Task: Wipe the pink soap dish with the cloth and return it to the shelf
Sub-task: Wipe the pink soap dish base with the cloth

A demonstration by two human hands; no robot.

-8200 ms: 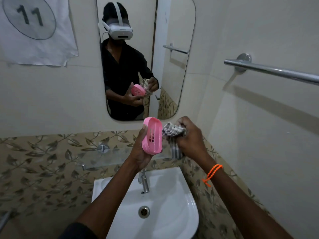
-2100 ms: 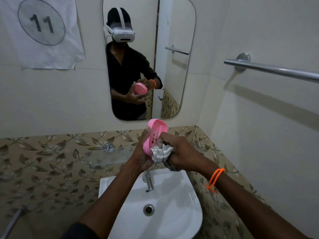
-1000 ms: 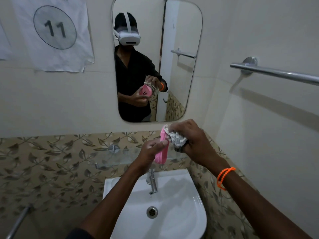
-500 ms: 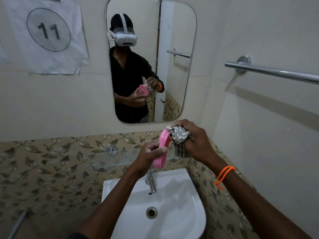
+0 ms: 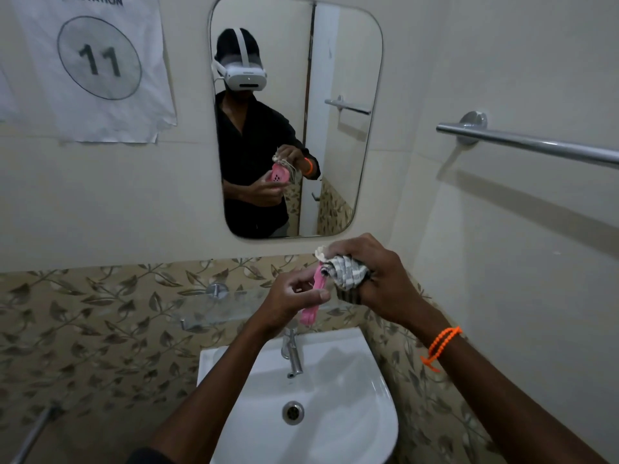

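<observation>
My left hand [image 5: 290,298] grips the pink soap dish [image 5: 313,304], which stands on edge above the sink so only its thin side shows. My right hand [image 5: 375,283] holds a bunched grey-and-white checked cloth [image 5: 345,274] pressed against the upper part of the dish. The glass shelf [image 5: 214,304] runs along the leaf-patterned tiles just behind and to the left of my hands. The mirror [image 5: 341,162] shows the dish's perforated face with the cloth at its top.
A white sink [image 5: 351,430] with a chrome tap [image 5: 293,354] lies directly below my hands. A chrome towel bar [image 5: 529,145] juts from the right wall. A paper sign marked 11 [image 5: 97,61] hangs at the upper left.
Over the frames my left hand has turned the dish from showing its open face to standing edge-on. The cloth has moved from the lower part to the top of the dish.
</observation>
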